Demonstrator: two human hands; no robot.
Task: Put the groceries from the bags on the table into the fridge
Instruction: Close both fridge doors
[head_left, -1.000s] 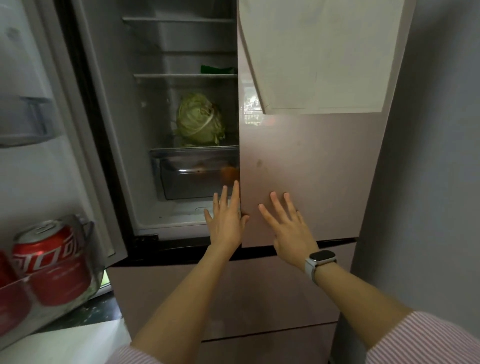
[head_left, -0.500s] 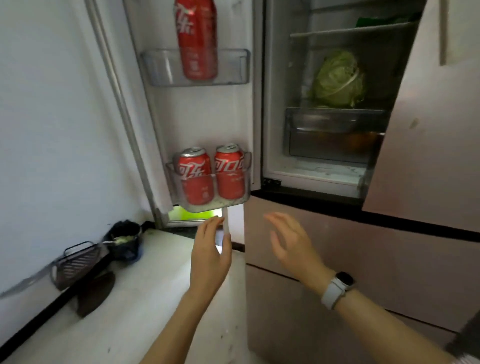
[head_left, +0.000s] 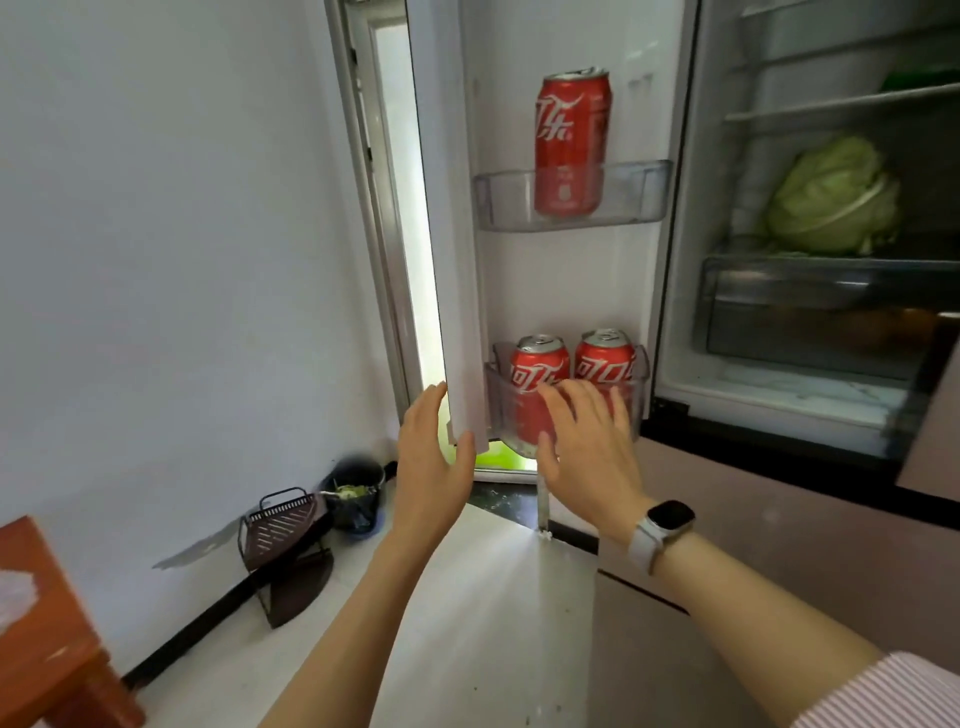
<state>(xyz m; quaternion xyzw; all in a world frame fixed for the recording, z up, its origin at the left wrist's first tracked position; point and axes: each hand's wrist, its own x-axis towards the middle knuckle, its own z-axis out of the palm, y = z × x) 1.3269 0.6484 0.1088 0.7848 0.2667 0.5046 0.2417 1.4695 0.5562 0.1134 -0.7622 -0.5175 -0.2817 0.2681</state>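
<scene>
Fridge door, white, open | our left hand fingers straight at its edge | our right hand fingers spread before two red cans

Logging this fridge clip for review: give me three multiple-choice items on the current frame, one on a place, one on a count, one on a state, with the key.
1. Where does the cabbage sit?
A. in the upper door bin
B. on the shelf above the clear drawer
C. on the floor

2. How many red cans stand in the door bins?
A. one
B. five
C. three

3. How are the hands?
A. both open, holding nothing
B. both gripping cans
C. one holding a bag

Key: 1 B, it rests just above the drawer. 2 C, one can in the upper bin, two in the lower. 3 A, the left hand and right hand show spread fingers.
</scene>
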